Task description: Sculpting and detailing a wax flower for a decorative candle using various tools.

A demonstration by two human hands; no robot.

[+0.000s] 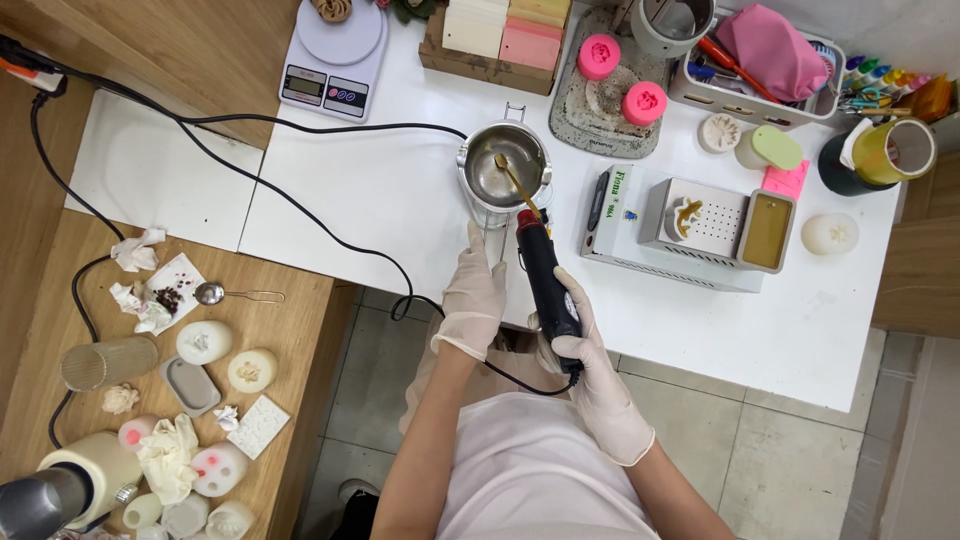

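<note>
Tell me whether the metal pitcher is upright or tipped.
Upright: the metal pitcher stands on the white table, its open mouth facing up, left hand at its handle.

Single head view, looking near-straight down from well above the white table [380, 190]. Person's torso sits at the near edge, table's back edge at the far one. Wide framing: wooden bench [300, 330] on the left, tiled floor [780, 460] near right. No second view to overlap.
</note>
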